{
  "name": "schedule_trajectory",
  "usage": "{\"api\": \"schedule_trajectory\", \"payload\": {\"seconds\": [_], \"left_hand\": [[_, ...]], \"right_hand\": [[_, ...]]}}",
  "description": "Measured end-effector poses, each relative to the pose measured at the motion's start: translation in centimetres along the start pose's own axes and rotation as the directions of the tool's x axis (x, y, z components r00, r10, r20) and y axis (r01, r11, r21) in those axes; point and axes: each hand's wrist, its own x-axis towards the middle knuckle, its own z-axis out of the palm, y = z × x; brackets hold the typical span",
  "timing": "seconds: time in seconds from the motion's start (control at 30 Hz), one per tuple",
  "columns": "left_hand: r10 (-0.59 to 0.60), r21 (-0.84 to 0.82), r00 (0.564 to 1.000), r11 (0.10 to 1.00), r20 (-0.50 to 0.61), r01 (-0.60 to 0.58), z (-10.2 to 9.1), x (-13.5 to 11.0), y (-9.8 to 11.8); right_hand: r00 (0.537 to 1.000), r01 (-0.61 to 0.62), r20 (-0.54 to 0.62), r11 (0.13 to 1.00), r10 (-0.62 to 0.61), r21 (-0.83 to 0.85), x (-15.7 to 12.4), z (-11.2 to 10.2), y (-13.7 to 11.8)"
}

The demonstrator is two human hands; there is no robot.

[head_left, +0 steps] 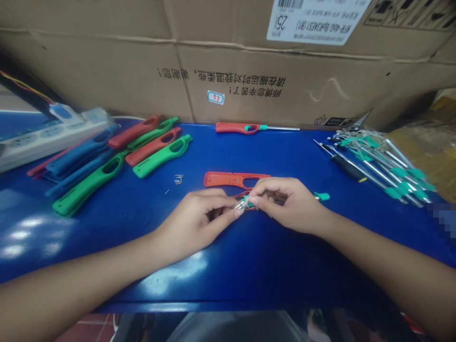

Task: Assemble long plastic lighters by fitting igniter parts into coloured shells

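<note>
My left hand (pixel 199 216) and my right hand (pixel 288 202) meet at the middle of the blue table (pixel 249 266). Both pinch a small clear and green lighter insert (pixel 245 204) between thumb and fingertips. Its green tip (pixel 322 196) sticks out to the right of my right hand. Just behind my hands lies an open red lighter shell half (pixel 233 179), with another red piece partly hidden under my fingers.
Several red, green and blue lighter shells (pixel 142 149) lie at the back left beside a white power strip (pixel 46 135). A whole red lighter (pixel 249 127) rests by the cardboard boxes (pixel 249 57). Metal tubes with green ends (pixel 384 166) are piled at right. Tiny metal pins (pixel 178 179) lie loose.
</note>
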Motion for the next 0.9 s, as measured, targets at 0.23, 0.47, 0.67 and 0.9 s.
{"api": "schedule_trajectory", "payload": {"seconds": [0.23, 0.47, 0.67, 0.9], "left_hand": [[0.002, 0.007, 1.000, 1.000, -0.018, -0.002, -0.04, -0.16, 0.11], [0.004, -0.020, 1.000, 1.000, -0.021, -0.005, -0.35, 0.32, 0.42], [0.015, 0.019, 1.000, 1.000, -0.005, -0.015, -0.23, 0.19, 0.38], [0.031, 0.040, 0.999, 0.999, -0.010, -0.031, -0.38, 0.09, 0.30]], "right_hand": [[0.999, -0.028, 0.028, 0.999, 0.027, 0.031, 0.19, -0.02, 0.07], [0.995, -0.079, 0.066, 0.988, 0.071, 0.132, 0.29, -0.53, -0.33], [0.997, -0.049, 0.059, 0.995, 0.044, 0.087, 0.49, -0.33, -0.35], [0.996, -0.083, 0.052, 0.991, 0.078, 0.101, 0.51, -0.40, -0.04]]}}
